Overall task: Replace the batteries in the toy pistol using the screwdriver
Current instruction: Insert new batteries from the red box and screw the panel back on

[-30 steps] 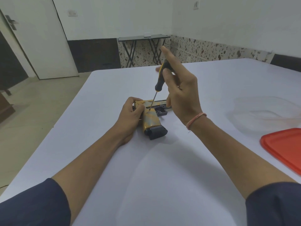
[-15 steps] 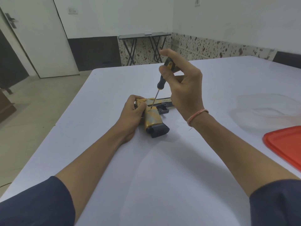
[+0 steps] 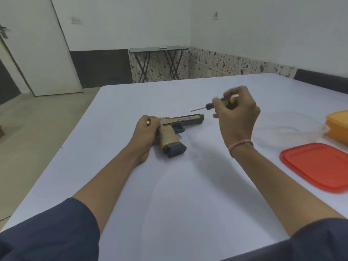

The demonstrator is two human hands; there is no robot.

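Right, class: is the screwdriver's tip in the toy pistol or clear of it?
Clear. The right hand holds the screwdriver in the air, its tip apart from the toy pistol.

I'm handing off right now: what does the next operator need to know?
Left hand holds the rear of the toy pistol, which lies on its side on the white table.
Right hand holds the screwdriver, tip in the air, off the pistol.
Done: cannot tell whether the screw is out; no cover visibly open.
To do: open the compartment, swap batteries, close up. No batteries in view.
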